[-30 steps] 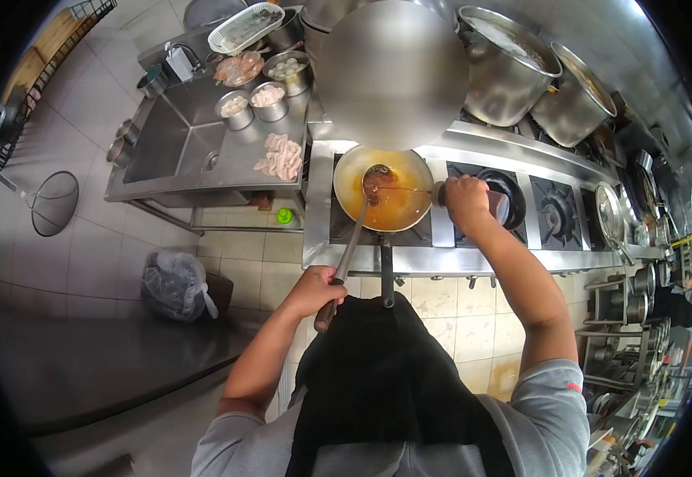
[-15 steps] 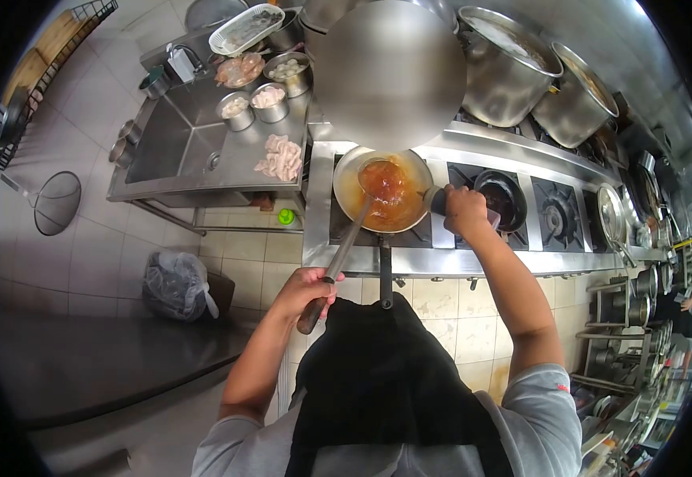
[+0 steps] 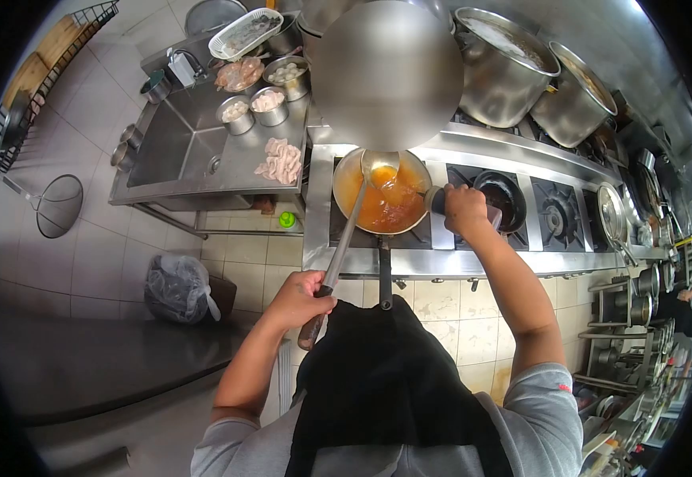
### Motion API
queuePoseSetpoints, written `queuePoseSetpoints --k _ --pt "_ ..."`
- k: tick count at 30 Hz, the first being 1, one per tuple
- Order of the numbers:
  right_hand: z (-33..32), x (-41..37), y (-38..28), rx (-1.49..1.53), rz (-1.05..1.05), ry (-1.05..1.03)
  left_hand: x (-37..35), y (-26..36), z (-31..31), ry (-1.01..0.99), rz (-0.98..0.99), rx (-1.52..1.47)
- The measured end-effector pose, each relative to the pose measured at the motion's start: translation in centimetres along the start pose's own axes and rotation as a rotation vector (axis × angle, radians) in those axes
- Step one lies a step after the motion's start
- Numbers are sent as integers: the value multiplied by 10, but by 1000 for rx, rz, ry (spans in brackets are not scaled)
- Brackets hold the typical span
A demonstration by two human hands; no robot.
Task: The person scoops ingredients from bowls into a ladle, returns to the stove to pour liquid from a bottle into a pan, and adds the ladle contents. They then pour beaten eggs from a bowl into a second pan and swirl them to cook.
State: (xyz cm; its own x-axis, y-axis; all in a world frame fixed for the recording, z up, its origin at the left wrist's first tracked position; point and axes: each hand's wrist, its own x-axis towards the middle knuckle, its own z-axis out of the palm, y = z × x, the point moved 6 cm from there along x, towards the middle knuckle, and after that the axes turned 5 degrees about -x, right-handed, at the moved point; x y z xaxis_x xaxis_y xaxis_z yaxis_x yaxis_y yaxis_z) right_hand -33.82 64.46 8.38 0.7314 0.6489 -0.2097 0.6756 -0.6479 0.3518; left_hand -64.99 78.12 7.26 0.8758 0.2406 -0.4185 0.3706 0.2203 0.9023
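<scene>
My left hand (image 3: 300, 300) is wrapped round the dark grip of a long ladle (image 3: 344, 237). The ladle's bowl rests inside a frying pan (image 3: 421, 171), at its far side, with some orange liquid in it. Orange-red sauce (image 3: 390, 211) covers the pan's bottom. The pan sits on the left burner, its black handle pointing toward my apron. At the pan's right rim, my right hand (image 3: 467, 211) grips a tilted bottle with a dark top (image 3: 436, 200), its mouth facing the sauce. Part of its see-through body shows behind my fingers.
Right of my hand, a black pan (image 3: 499, 191) sits on the second burner. Large stockpots (image 3: 499, 75) stand behind. On the left steel counter are raw meat pieces (image 3: 280, 160) and metal containers (image 3: 270, 106) beside a sink (image 3: 179, 143). A person (image 3: 684, 306) stands far right.
The ladle's bowl has moved to the pan's far side, and its handle has shifted slightly with my left hand. The sauce lies more spread out. My right hand has barely moved.
</scene>
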Motion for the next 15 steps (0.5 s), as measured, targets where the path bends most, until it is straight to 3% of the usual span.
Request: queuePoseSetpoints --k 7,15 --pt "-6 -3 -2 -130 52 61 18 -14 -8 85 56 258" --pt "-13 -8 1 -207 22 64 32 -24 -7 73 -21 269"
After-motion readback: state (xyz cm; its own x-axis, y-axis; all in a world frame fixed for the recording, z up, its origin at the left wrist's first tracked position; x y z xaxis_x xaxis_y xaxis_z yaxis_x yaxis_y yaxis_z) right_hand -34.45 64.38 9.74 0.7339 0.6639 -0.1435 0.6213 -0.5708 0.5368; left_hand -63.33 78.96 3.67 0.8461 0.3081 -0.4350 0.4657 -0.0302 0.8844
